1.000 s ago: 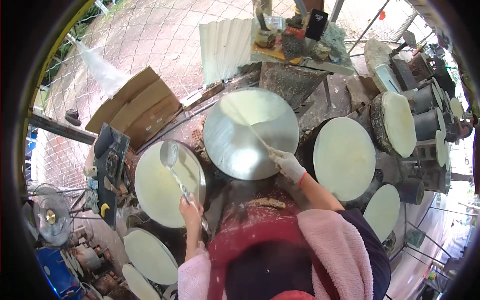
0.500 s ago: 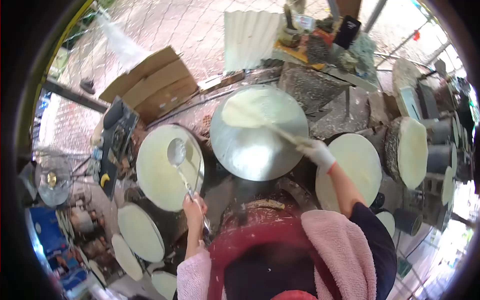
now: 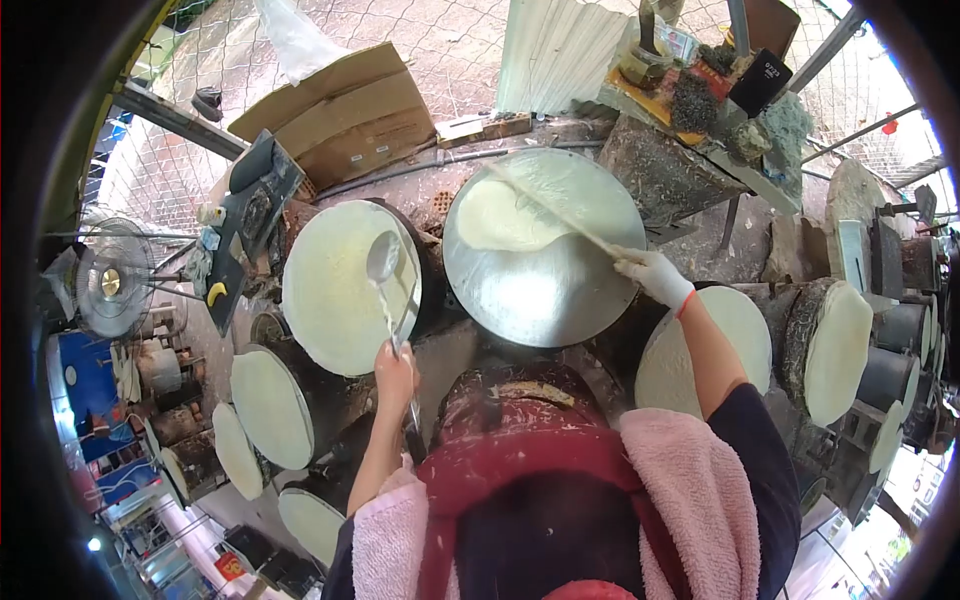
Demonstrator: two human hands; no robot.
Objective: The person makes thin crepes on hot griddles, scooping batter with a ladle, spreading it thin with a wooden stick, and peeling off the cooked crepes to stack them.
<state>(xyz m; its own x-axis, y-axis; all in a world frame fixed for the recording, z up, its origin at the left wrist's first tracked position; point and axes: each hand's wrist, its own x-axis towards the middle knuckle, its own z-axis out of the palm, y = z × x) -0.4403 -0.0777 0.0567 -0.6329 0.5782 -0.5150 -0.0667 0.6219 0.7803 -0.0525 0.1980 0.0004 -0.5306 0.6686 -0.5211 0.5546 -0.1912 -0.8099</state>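
Observation:
My left hand (image 3: 396,370) is closed around the handle of a metal ladle (image 3: 382,257), whose bowl hangs over a round pale sheet (image 3: 335,300) on the left. In my right hand (image 3: 655,276), which wears a white glove, is a thin wooden stick (image 3: 572,222). The stick reaches across the round metal griddle (image 3: 540,310) in the middle. White batter (image 3: 510,220) lies on the griddle's far part, under the stick's far end. Another round pale sheet (image 3: 705,345) sits below my right forearm. Whether the ladle holds batter is hard to tell.
A red plastic chair (image 3: 530,455) stands close before me. At left are a fan (image 3: 110,283) and a cardboard box (image 3: 340,115); more pale rounds (image 3: 272,410) stand on both sides. A cluttered stand (image 3: 700,110) holds a black device (image 3: 762,82) at back right.
The stick's far end has swept to the far left edge of the batter, and the batter patch has changed shape. My left hand still holds the ladle over the left sheet. The camera view has shifted.

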